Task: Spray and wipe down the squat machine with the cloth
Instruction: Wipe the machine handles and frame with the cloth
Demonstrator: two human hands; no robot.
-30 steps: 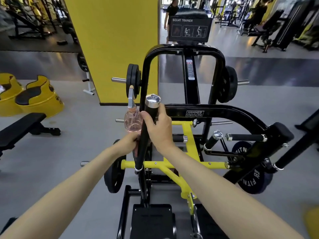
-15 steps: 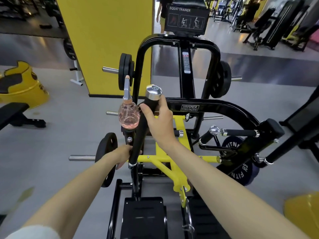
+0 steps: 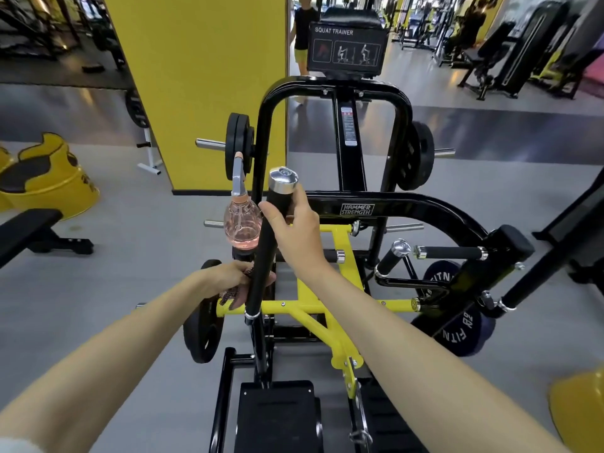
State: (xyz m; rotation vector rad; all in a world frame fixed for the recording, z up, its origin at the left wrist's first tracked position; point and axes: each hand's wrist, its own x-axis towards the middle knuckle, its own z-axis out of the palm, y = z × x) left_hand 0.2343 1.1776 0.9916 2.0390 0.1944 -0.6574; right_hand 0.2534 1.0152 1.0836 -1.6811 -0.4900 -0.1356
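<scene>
The black and yellow squat machine (image 3: 356,209) stands in front of me. Its long black handle (image 3: 261,273) with a chrome cap (image 3: 283,180) rises at centre. My right hand (image 3: 294,232) grips the handle just under the cap. My left hand (image 3: 228,276) is closed low on the same handle, pressing a patterned cloth (image 3: 231,294) against it. A clear pink spray bottle (image 3: 243,223) with a grey trigger stands upright on a black post left of the handle, with no hand on it.
A yellow pillar (image 3: 202,93) stands behind the machine. A black bench (image 3: 29,230) and yellow seats (image 3: 49,174) are on the left. Weight plates (image 3: 457,325) hang at the right, a black foot platform (image 3: 277,416) lies below, and a person (image 3: 304,31) walks far back.
My left hand has slid down the handle from beside the spray bottle to its lower part, with the cloth under it. My right hand stays under the cap.
</scene>
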